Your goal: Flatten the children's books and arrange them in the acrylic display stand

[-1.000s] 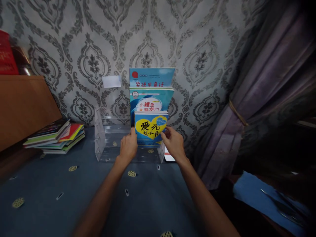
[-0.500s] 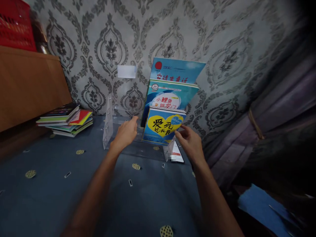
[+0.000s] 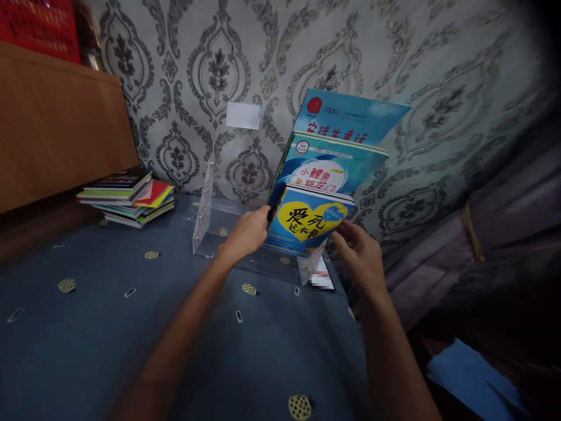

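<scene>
A clear acrylic book rack [image 3: 205, 204] stands on the blue cloth against the patterned wall. Three blue books stand in its right half, stepped one behind another: a small front book with a yellow heart [image 3: 307, 225], a middle book [image 3: 328, 166] and a tall back book [image 3: 350, 120]. My left hand [image 3: 245, 234] rests with curled fingers against the left edge of the front book. At that book's lower right edge, my right hand [image 3: 362, 251] has its fingers spread and touching the edge.
A stack of colourful books [image 3: 127, 196] lies at the left by a wooden cabinet [image 3: 56, 123]. A phone [image 3: 322, 278] lies beside the rack's right end. A dark curtain [image 3: 495, 204] hangs at the right, with blue fabric [image 3: 473, 374] below it.
The view has swung to the left, so the rack and books appear tilted. My left hand left the front book half a second ago and is back at its left edge.
</scene>
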Tool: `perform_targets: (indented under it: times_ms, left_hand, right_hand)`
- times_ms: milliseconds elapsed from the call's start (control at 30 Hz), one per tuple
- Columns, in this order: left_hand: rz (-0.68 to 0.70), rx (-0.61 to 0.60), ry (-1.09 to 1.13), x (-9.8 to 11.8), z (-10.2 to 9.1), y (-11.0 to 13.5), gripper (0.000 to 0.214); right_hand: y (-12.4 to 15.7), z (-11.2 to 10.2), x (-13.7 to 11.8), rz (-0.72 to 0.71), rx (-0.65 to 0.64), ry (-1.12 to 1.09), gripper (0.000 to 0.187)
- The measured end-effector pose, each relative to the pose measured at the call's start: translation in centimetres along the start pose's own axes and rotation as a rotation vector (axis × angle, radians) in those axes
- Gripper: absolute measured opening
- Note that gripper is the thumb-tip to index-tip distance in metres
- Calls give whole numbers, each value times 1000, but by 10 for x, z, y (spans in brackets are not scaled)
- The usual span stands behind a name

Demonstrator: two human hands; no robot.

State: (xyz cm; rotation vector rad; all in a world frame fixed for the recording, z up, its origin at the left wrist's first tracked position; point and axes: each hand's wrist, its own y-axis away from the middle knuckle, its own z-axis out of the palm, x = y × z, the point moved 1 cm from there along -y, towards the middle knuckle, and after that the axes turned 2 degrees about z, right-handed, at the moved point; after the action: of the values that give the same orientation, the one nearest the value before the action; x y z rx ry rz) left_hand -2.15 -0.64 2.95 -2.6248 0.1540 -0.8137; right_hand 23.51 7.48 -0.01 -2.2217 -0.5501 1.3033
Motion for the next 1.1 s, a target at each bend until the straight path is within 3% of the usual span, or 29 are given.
perform_targets:
  times_ms: [233, 733, 800, 867, 967, 1033, 1100]
  left_hand:
    - [11, -16, 65, 7, 10, -3, 41]
    - [5, -16, 46, 6, 17, -2, 36]
    - [11, 16, 56, 3, 18, -2, 37]
    - [23, 61, 61, -1, 17, -3, 39]
    - [47, 135, 64, -7, 14, -2, 43]
    - [66, 178, 73, -11, 11, 0, 43]
    - [82, 203, 80, -14, 7, 0, 43]
  right_hand:
    - [1, 9, -1, 12, -55, -179, 50]
    - [1, 11, -3, 17, -74, -196, 46]
    - [1, 9, -9, 7, -12, -161, 47]
    - [4, 6, -21, -20, 137, -79, 45]
    - [15, 5, -50, -112, 321, 35, 26]
    - [28, 16, -70, -175, 222, 65, 35]
    - [46, 37, -88, -251, -12, 90, 44]
